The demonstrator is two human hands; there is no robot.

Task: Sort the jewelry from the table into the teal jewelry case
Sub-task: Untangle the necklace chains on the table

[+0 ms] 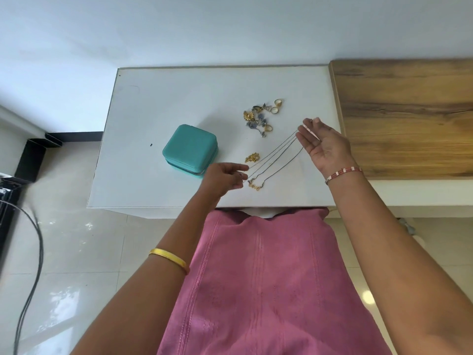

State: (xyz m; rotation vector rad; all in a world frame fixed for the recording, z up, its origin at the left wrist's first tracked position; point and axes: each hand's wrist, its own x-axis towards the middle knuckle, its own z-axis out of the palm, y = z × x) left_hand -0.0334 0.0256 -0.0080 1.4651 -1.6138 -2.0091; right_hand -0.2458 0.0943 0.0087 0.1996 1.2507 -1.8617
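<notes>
The teal jewelry case (190, 149) sits shut on the white table (158, 103), left of centre. Thin chains (277, 153) stretch diagonally between my two hands. My right hand (323, 146) is palm up with straight fingers, and the chains' far ends loop over its fingertips. My left hand (225, 176) pinches the chains' near ends beside the case. A gold name pendant (255, 186) lies on the table below my left hand. A small gold piece (252, 157) lies right of the case. A pile of earrings and rings (261, 116) lies further back.
A wooden surface (404, 116) adjoins the table on the right. Black cables (30, 252) and a black stand (33, 155) are on the tiled floor at left. My pink-clothed lap is under the table's near edge.
</notes>
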